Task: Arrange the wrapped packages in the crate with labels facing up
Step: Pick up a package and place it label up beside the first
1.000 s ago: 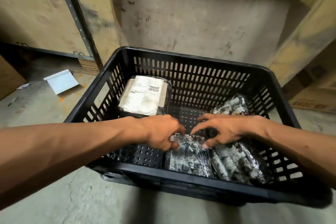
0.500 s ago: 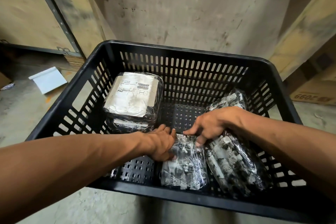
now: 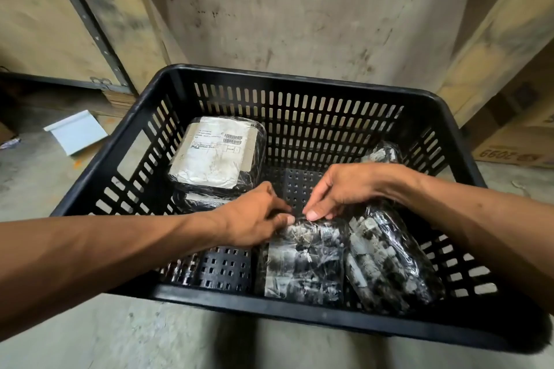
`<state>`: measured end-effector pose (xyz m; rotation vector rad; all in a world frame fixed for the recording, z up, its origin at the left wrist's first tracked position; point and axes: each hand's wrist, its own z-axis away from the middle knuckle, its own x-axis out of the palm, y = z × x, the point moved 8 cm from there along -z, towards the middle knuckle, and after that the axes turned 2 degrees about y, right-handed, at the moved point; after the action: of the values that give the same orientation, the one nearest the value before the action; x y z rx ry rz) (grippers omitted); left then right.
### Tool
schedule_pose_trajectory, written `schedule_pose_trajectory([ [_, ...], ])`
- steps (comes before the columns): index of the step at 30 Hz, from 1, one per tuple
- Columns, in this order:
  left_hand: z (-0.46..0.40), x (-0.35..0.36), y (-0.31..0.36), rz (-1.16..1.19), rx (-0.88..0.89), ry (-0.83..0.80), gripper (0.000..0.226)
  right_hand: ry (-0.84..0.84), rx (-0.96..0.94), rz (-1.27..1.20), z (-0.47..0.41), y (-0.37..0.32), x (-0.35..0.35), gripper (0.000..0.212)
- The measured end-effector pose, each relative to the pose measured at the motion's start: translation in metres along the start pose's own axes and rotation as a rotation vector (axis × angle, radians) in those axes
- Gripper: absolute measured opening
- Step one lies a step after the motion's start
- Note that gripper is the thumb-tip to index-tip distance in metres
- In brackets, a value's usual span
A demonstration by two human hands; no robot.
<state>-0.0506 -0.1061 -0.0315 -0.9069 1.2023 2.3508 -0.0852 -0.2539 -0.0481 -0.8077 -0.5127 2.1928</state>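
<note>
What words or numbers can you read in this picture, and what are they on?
"2099", seen upside down: on the cardboard box at the right edge, beside the black crate.
White label with a barcode: on the wrapped package at the crate's back left; its print is too small to read.
Black-and-white wrapped packages under the left hand and right hand: no readable words.

A storeroom or warehouse corner: bare concrete floor (image 3: 75, 335), stained plywood walls (image 3: 299, 15), a printed cardboard carton (image 3: 515, 141), and a black plastic crate (image 3: 299, 75).
</note>
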Motion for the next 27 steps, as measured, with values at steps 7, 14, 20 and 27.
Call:
schedule_pose_trajectory([
  [7,0.012,-0.003,0.002,0.350,-0.063,0.020,0.014,0.065,-0.028,0.018,0.030,-0.016,0.013,0.028],
  [14,0.023,0.007,-0.011,0.577,-0.204,-0.116,0.032,0.212,-0.105,0.073,0.064,-0.022,0.033,0.032],
  [20,0.027,0.026,-0.010,0.724,-0.319,-0.213,0.032,0.190,0.026,-0.072,0.072,-0.006,0.059,0.031],
  [27,0.035,0.002,0.000,0.676,-0.233,-0.096,0.034,0.354,0.057,-0.261,0.084,-0.008,0.047,0.038],
])
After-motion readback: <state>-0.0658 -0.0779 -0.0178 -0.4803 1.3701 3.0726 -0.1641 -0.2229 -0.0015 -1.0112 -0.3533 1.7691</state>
